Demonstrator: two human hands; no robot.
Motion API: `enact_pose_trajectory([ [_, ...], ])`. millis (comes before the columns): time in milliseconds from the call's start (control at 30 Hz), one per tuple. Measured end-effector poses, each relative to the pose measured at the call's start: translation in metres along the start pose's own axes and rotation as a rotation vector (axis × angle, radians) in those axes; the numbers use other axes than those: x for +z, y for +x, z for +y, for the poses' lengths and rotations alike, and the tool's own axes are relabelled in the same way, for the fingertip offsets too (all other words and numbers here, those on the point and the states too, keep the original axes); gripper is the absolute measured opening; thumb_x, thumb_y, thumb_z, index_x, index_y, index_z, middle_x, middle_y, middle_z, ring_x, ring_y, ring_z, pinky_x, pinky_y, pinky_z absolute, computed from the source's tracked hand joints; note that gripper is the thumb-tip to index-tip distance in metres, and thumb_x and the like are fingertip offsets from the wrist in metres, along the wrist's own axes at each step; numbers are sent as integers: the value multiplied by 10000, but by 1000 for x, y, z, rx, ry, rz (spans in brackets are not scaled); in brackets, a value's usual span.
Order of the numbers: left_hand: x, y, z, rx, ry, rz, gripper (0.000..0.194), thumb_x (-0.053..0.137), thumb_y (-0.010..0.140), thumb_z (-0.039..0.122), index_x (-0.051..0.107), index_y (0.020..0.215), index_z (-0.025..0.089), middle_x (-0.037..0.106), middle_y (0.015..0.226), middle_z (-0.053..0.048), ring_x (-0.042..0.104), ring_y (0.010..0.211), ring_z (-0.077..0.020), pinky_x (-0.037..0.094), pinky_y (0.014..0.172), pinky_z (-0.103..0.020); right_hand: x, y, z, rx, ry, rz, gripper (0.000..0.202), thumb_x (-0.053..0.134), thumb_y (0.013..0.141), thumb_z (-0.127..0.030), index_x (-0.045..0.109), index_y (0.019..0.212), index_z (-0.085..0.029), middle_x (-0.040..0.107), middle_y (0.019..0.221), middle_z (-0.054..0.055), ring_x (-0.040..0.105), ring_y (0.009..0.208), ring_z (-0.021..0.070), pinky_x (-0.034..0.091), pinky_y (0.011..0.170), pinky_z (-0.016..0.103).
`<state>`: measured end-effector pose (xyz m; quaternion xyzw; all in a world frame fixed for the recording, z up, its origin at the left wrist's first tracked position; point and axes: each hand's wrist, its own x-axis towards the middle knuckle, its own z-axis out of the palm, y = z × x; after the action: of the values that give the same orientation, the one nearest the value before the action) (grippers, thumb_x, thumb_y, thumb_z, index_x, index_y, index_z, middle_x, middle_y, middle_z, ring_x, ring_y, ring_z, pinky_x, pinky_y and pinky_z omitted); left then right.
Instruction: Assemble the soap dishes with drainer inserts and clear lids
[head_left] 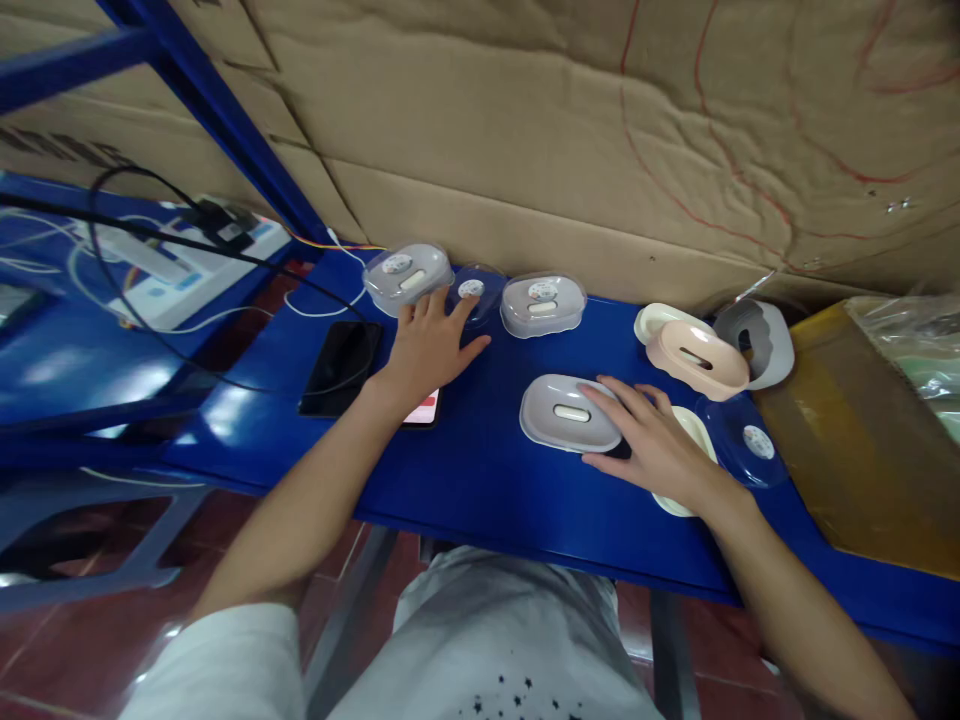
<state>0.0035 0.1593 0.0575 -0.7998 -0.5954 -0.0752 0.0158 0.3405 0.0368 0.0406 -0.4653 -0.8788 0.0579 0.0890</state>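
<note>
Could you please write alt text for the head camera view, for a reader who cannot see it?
A person's left hand reaches to a clear lid at the back of a blue table, while the right hand rests on a grey soap dish. Two lidded grey dishes flank the clear lid; a pink dish and black phone lie nearby.

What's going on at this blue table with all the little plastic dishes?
A person sits at a blue table handling plastic soap dishes. The left hand reaches to a clear lid lying between two lidded grey soap dishes near the cardboard wall. The right hand rests on an uncovered grey soap dish, over a cream tray. A pink dish and another clear lid lie at the right. A black phone lies at the left.
</note>
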Motion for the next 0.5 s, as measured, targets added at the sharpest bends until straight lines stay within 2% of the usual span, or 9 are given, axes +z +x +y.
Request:
enact_pose_trajectory([
  [67, 4, 1, 0, -24, 18, -21, 632, 544, 1094, 524, 481, 1639, 211, 451, 1659, -259, 470, 1522, -448, 371, 1206, -582, -1, 0, -2, -5, 9, -1, 866, 701, 1022, -507, 250, 1730, -295, 442, 1716, 194, 470, 1552, 389, 373, 1231, 641],
  [233, 6, 5, 2, -55, -25, -17, 555, 621, 1054, 548, 588, 1506, 228, 537, 1574, -215, 548, 1436, -422, 404, 1166, -537, -1, 1, -4, -8, 40, -6, 888, 715, 1016, -488, 227, 1735, -308, 438, 1715, 193, 474, 1546, 388, 391, 1213, 627],
  [367, 9, 16, 7, -108, -14, 3, 695, 642, 1023, 583, 512, 1583, 192, 514, 1595, -260, 520, 1432, -478, 390, 1142, -584, 0, 1, -4, -8, 48, -9, 865, 711, 1022, -492, 245, 1727, -308, 423, 1720, 196, 486, 1529, 402, 406, 1195, 628],
  [500, 10, 28, 11, -151, -15, 20, 625, 625, 1018, 532, 572, 1530, 176, 639, 1465, -253, 539, 1389, -492, 356, 1145, -632, 3, 2, -3, -8, 60, -7, 882, 695, 1028, -526, 218, 1739, -314, 421, 1720, 199, 493, 1521, 420, 428, 1182, 638],
])
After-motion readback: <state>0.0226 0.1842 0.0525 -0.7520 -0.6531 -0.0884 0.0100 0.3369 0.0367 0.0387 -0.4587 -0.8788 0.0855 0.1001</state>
